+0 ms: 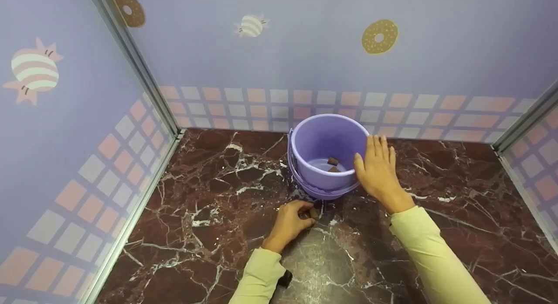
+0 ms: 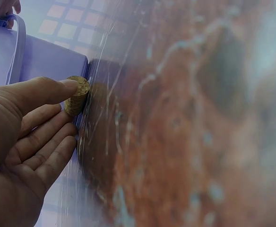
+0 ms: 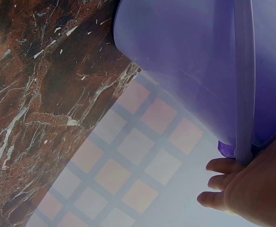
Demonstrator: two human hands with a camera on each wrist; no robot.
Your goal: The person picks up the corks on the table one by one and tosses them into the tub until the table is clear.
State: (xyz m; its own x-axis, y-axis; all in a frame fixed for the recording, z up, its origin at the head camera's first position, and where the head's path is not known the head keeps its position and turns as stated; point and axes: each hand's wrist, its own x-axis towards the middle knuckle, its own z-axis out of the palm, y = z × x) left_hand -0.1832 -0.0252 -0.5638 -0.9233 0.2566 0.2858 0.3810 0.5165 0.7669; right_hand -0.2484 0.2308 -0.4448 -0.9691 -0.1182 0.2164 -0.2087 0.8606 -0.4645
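A purple bucket [image 1: 328,182] stands upright by the back wall, its handle [image 1: 305,186] hanging down on the near side. Inside lie two small brown pieces [image 1: 332,161] resembling corks. My left hand [image 1: 287,221] pinches a speckled tan cork [image 2: 77,97] between thumb and fingers, low over the dark surface just in front of the bucket. At the bucket's right rim is my right hand [image 1: 378,169], its thumb over the inner side and the fingers along the outside. The right wrist view shows those fingers [image 3: 220,182] beside the handle's joint, the thumb hidden.
Dark red marbled surface [image 1: 209,251] extends around the bucket. Purple panels with a checkered lower band [image 1: 235,103] close off the back, left and right. A metal strip [image 1: 139,73] runs up the back left corner. Something small and black [image 1: 285,278] sits at the left wrist.
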